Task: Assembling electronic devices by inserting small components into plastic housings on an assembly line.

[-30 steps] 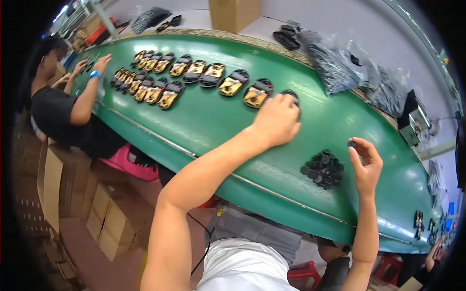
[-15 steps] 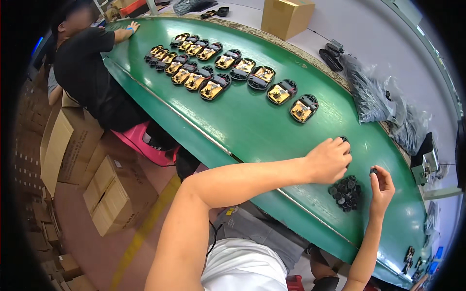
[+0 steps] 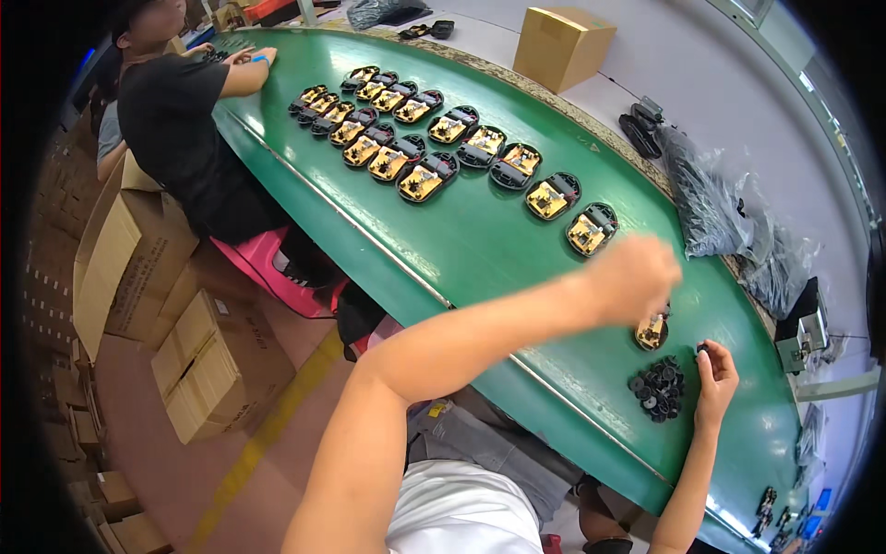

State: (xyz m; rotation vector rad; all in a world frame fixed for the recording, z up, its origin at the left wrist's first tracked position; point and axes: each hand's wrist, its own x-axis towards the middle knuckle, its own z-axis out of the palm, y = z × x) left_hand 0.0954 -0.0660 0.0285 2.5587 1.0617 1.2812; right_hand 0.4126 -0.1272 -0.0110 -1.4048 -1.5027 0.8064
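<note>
My left hand [image 3: 637, 277] is raised over the green table, smeared by motion, so its fingers cannot be read. Just beneath it, partly covered by the hand, lies an oval black housing with a tan circuit board [image 3: 652, 332]. Close to my right wrist is a pile of small black round parts [image 3: 657, 388]. My right hand [image 3: 717, 380] is beside that pile, thumb and fingers pinching one small dark round part [image 3: 703, 349]. Another open housing [image 3: 592, 229] sits just beyond my left hand.
Several similar open housings [image 3: 427, 177] stand in rows along the green table [image 3: 517, 268]. Plastic bags of dark parts [image 3: 706, 198] and a cardboard box [image 3: 563, 46] line the far side. At far left a person in a black shirt [image 3: 175, 120] works at the table.
My left hand has lifted off the nearest housing, whose circuit board now shows. The right hand still pinches the small part beside the pile. The whole view has shifted slightly.
</note>
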